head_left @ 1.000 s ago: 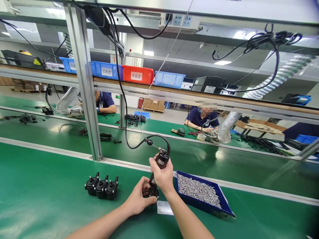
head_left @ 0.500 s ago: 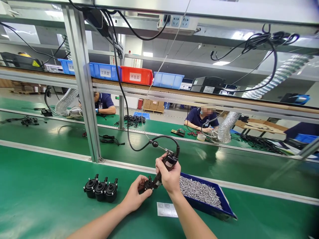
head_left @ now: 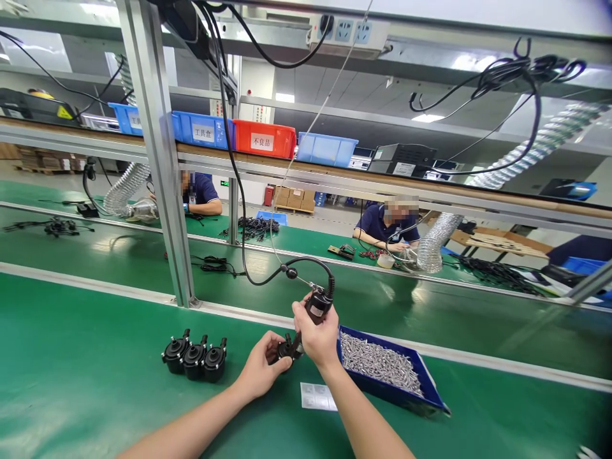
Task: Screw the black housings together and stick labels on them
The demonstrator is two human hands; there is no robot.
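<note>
The right hand point(head_left: 316, 338) grips an electric screwdriver point(head_left: 313, 310), tip down. Left hand point(head_left: 262, 371) fingers clasp a small black part point(head_left: 285, 349) beneath it.

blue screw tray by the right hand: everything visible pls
The tray is a shallow, dark-blue rectangular bin, plastic by its look. It lies flat on the green mat, set askew, and holds a loose heap of silvery screws. Its left end sits just behind the right hand; contact cannot be told.

Green benches point(head_left: 95, 382), perhaps fluorescent lighting point(head_left: 425, 119)
</note>
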